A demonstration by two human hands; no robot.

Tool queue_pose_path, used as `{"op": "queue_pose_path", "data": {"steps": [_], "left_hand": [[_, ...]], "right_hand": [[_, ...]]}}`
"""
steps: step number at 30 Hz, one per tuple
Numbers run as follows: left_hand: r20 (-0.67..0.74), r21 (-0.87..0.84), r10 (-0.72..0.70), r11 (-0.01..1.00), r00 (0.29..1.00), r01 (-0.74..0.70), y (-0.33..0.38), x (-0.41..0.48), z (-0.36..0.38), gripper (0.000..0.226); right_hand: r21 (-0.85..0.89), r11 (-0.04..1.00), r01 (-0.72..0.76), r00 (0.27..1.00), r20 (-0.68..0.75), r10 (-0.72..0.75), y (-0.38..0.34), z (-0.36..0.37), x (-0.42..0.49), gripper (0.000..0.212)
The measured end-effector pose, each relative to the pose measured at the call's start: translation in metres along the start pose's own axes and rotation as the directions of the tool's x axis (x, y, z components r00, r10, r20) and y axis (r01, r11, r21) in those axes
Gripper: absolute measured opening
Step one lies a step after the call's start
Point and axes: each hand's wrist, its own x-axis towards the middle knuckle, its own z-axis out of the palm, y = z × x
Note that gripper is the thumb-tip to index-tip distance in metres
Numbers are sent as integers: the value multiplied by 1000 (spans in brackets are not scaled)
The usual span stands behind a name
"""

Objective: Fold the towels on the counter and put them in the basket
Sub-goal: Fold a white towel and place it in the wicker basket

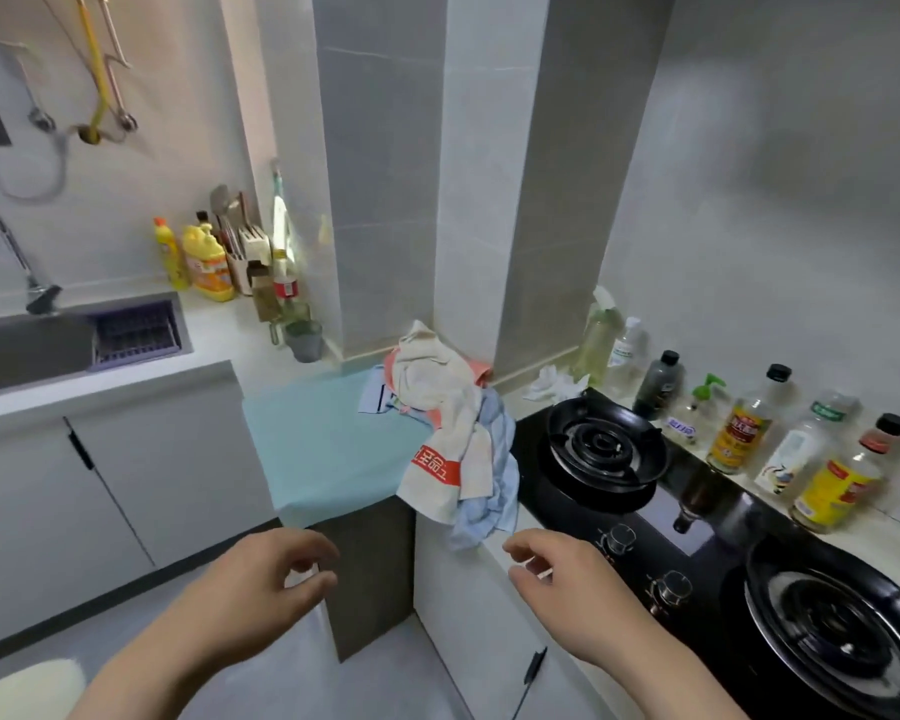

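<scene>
I record left hand (276, 574) and right hand (557, 579) apart, loosely curled, empty. Crumpled heap of cream and pale-blue cloth towels (453, 423) overhangs the table (214, 330) edge. I advise pinching 2 corners of the top one.

The turquoise towel (328, 439) is plain and unpatterned. The cream towel (437, 402) carries a red band (436, 466) printed with white characters, and with it show a light blue towel (494, 485) and a coral-pink towel (478, 368). The hob (697, 517) is glossy black, the detergent bottles (208, 265) are yellow with orange labels, and the cabinet doors (178, 459) are light grey with black handles (80, 449).
</scene>
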Motion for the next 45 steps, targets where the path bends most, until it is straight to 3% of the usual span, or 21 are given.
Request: {"op": "queue_pose_path", "data": {"steps": [13, 17, 20, 22, 26, 29, 31, 32, 35, 36, 37, 38, 40, 43, 45], "left_hand": [[339, -350, -10, 927, 941, 136, -56, 315, 80, 13], [369, -384, -45, 902, 928, 196, -61, 380, 96, 20], [397, -336, -56, 920, 916, 202, -71, 416, 99, 39], [400, -303, -25, 940, 916, 158, -75, 437, 93, 37], [374, -220, 161, 972, 913, -81, -79, 493, 75, 24], [335, -98, 293, 956, 895, -276, -82, 549, 67, 38], [299, -29, 469, 875, 831, -483, -86, 587, 67, 41], [308, -13, 569, 804, 762, -595, -87, 603, 70, 42], [452, -26, 798, 458, 398, -889, -83, 634, 86, 47], [510, -22, 807, 358, 298, -934, -79, 635, 92, 45], [557, 13, 792, 293, 251, -956, -75, 634, 93, 40], [570, 53, 793, 226, 215, -973, -72, 635, 94, 33], [567, 81, 798, 191, 203, -978, -70, 637, 90, 21], [569, -58, 789, 318, 230, -946, -81, 643, 83, 38], [569, -41, 800, 258, 190, -965, -91, 650, 78, 50]], "right_hand": [[251, 931, -264, 964, 110, 244, 40, 48, 250, 23], [218, 916, -336, 942, 73, 328, 49, 67, 309, 39], [215, 895, -390, 918, 14, 397, 52, 78, 350, 47], [244, 875, -418, 897, -40, 440, 54, 82, 376, 40], [293, 872, -393, 888, -123, 442, 54, 93, 416, 18], [123, 947, -295, 926, -208, 316, 48, 112, 425, 13], [-108, 961, -256, 930, -300, 214, 43, 131, 424, 24], [-191, 947, -258, 927, -323, 188, 38, 139, 422, 29], [-328, 893, -308, 906, -389, 169, 23, 163, 423, 33], [-335, 885, -323, 898, -404, 174, 20, 169, 423, 33], [-329, 880, -342, 886, -425, 185, 18, 173, 421, 33], [-319, 868, -382, 865, -455, 214, 15, 177, 422, 32], [-323, 825, -464, 817, -517, 257, 8, 180, 424, 30], [-302, 795, -526, 756, -594, 275, 0, 186, 421, 25], [-279, 805, -523, 719, -652, 241, -5, 187, 420, 25]]}}
